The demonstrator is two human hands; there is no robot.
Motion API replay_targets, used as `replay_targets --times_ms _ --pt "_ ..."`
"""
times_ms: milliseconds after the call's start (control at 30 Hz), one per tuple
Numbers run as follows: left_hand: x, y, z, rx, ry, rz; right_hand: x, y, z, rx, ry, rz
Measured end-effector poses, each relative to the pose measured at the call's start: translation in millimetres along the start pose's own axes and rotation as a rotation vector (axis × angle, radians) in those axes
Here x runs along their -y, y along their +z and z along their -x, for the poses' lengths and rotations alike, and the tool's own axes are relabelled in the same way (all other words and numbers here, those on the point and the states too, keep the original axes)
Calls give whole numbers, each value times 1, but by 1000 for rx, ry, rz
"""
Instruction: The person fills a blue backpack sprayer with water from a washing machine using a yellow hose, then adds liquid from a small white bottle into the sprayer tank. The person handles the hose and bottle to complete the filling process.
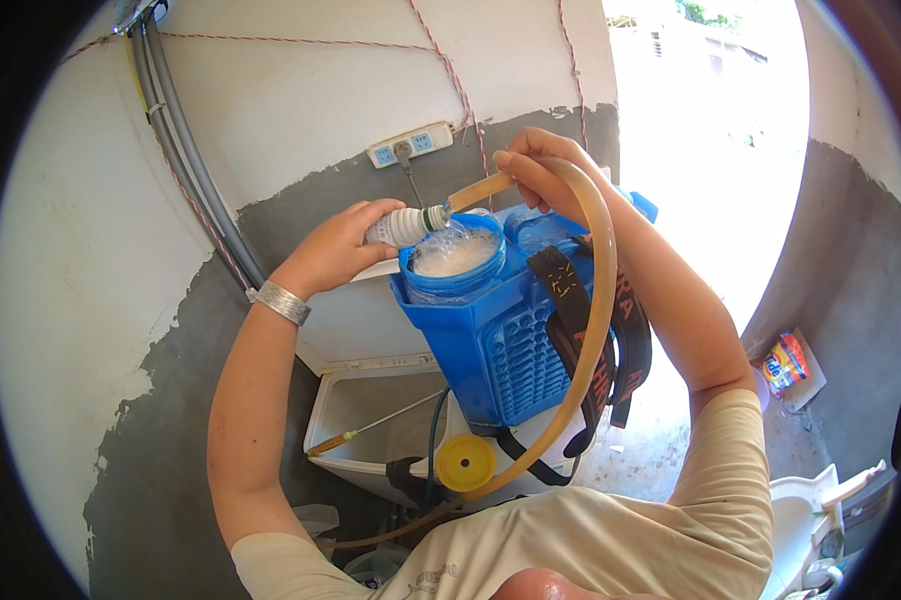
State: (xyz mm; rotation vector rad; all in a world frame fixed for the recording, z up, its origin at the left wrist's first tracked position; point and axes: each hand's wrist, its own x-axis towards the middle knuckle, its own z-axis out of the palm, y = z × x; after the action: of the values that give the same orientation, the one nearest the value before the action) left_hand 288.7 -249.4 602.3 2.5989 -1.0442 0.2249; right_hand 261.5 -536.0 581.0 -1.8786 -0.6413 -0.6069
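My left hand [333,245] is wrapped round a white plastic bottle [403,228], tilted so its mouth points right. My right hand [551,172] grips a tan hose [601,290] near its end, which points at the bottle's mouth. What looks like clear water shows between the hose end and the mouth. Below both hands stands a blue backpack sprayer tank [491,340]. Its round top opening holds whitish, foamy liquid [456,252]. Black shoulder straps [571,290] hang from the tank's right side.
Under the tank is a white chest-like box [316,425], with a thin wand [396,410] across its open part. A yellow round cap [466,462] lies in front of the tank. A power strip [411,145] is on the wall. A bright doorway [711,200] opens at right.
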Motion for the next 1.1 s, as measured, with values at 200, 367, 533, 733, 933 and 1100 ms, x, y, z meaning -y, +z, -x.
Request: replay_targets --times_ms 200,367,533,733,933,1100 --pt "0 0 0 -8 7 -5 0 0 -1 1 -19 8" --pt "0 0 1 -3 1 1 0 2 -1 -1 -12 13" --pt "1 0 1 -6 19 -2 0 2 -1 3 -15 20" --pt "2 -3 2 -25 66 -145 4 1 2 13 8 22" --pt "-5 -3 3 -177 305 -466 -1 0 5 30 -6 29" --pt "-7 -7 -2 -223 339 -602 -4 -2 7 45 -24 16"
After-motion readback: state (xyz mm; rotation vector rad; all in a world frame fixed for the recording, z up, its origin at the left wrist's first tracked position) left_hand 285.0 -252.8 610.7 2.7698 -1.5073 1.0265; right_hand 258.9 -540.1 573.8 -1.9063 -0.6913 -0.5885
